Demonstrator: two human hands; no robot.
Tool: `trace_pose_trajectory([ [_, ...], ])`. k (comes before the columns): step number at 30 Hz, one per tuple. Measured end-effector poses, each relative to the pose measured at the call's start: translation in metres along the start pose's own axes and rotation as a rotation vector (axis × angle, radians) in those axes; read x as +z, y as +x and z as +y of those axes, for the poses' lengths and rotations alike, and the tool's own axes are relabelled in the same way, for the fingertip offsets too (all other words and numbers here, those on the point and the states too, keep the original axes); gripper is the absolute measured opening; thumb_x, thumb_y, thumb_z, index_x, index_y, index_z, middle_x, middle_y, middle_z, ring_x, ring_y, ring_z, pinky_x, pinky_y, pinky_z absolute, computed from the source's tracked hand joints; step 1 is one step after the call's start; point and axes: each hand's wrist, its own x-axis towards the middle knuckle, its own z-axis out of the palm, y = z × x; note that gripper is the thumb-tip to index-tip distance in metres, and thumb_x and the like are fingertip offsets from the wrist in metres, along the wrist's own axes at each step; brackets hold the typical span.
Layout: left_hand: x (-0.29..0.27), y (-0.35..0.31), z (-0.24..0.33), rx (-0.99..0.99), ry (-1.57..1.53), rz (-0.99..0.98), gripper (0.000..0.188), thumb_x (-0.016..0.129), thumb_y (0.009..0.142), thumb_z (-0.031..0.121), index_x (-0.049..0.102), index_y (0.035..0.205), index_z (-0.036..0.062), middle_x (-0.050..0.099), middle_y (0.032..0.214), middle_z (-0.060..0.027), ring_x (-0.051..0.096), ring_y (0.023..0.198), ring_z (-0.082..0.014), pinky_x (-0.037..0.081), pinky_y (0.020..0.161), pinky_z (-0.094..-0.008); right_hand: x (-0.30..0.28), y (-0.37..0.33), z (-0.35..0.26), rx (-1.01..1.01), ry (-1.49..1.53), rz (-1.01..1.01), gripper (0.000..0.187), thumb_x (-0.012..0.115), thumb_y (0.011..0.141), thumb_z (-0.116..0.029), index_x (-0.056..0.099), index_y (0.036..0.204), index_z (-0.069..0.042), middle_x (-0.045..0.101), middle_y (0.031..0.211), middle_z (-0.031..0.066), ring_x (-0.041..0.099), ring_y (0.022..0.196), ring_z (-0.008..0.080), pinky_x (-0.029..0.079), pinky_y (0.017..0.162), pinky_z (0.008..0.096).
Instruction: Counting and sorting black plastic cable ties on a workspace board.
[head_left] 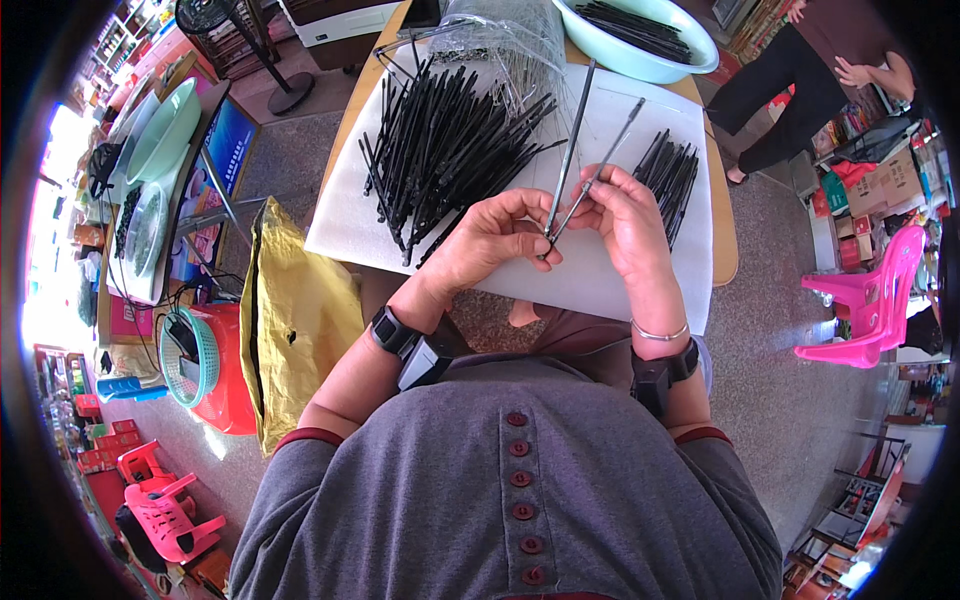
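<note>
Over the near part of a white sheet, my two hands are close together. Pinched in the fingers of my left hand is a long thin black stick, pointing away from me. My right hand has a second thin dark stick between thumb and fingers, slanting to the far right. Their near ends meet at my left fingertips; whether they are joined there, I cannot tell. Left of them lies a large heap of black sticks. A smaller bundle of black sticks lies right of my right hand.
Clear plastic wrapping and a pale basin holding more black sticks stand at the table's far side. A yellow bag hangs at the left. Another person stands far right, near a pink plastic chair.
</note>
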Motion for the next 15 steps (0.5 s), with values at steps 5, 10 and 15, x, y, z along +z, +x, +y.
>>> trace_pose_trajectory([
  [5,-0.0025,0.0002,-0.0026,0.022,-0.032,-0.009,0.035,0.059,0.087,-0.004,0.050,0.120,0.0034,0.062,0.091,-0.0078,0.067,0.082,-0.0183,0.056,0.068,-0.0278,-0.0003,0.0001,0.0033,-0.029,0.042,-0.020,0.012,0.048,0.093,-0.008,0.056,0.097,0.000,0.062,0.082,0.0082,0.063,0.070,0.0160,0.056,0.063,0.0297],
  [10,-0.0007,0.0004,-0.0023,0.051,-0.023,-0.009,0.035,0.058,0.088,-0.003,0.048,0.120,0.0055,0.062,0.091,-0.0086,0.067,0.081,-0.0184,0.056,0.066,-0.0276,0.0008,0.0003,0.0048,-0.043,0.045,0.018,0.011,0.048,0.093,-0.007,0.056,0.097,0.000,0.062,0.083,0.0082,0.063,0.069,0.0163,0.056,0.063,0.0292],
  [15,-0.0019,0.0002,-0.0037,0.067,-0.050,-0.023,0.034,0.058,0.088,-0.003,0.048,0.119,0.0063,0.063,0.090,-0.0089,0.067,0.082,-0.0195,0.056,0.067,-0.0281,0.0019,0.0032,0.0024,0.027,0.048,-0.023,0.018,0.049,0.090,-0.006,0.054,0.106,0.000,0.061,0.086,0.0083,0.062,0.071,0.0178,0.054,0.065,0.0309],
])
